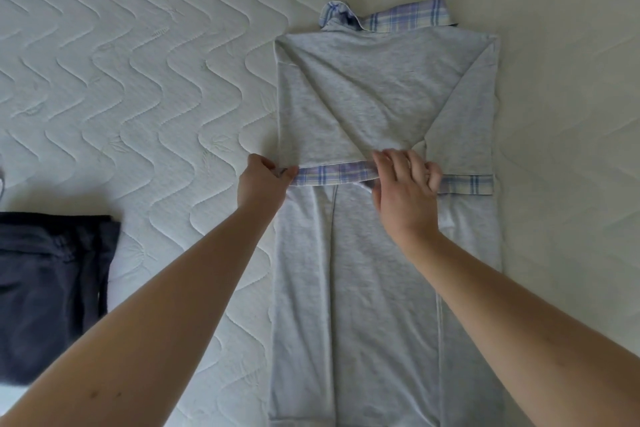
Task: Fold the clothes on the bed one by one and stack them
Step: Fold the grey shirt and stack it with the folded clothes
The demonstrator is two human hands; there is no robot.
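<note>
**Both hands on the plaid cuff band of a half-folded grey robe**

Both hands work the same strip of cloth. The left hand (265,180) pinches the outer end of the plaid cuff band (332,174) at the left edge of the grey robe (353,288), fingers curled round the fabric. The right hand (405,184) lies on the band further along, near the robe's middle, fingers bent over it and seemingly gripping its edge; how firm that hold is cannot be told from above.

The robe lies flat and lengthwise on the quilted mattress (138,80), its plaid collar (398,19) at the far end. Both sleeves are folded in across the chest, and the second plaid cuff (467,184) lies at the robe's right edge, level with the band in hand. Well to the left of the robe, near the picture's edge, sits a dark folded garment (52,288), probably the start of the stack.

By my reading, the sleeve is being straightened before the body is folded up. The risks are modest but real:

- Pulling the band sideways with both hands could drag the crossed sleeve off line, so its edge sticks out past the robe's left side.
- The fabric looks soft and slack; lifting the cuff high could undo the right sleeve's fold underneath.
- The long skirt may bunch if the next fold starts before the sleeves lie flat.
</note>
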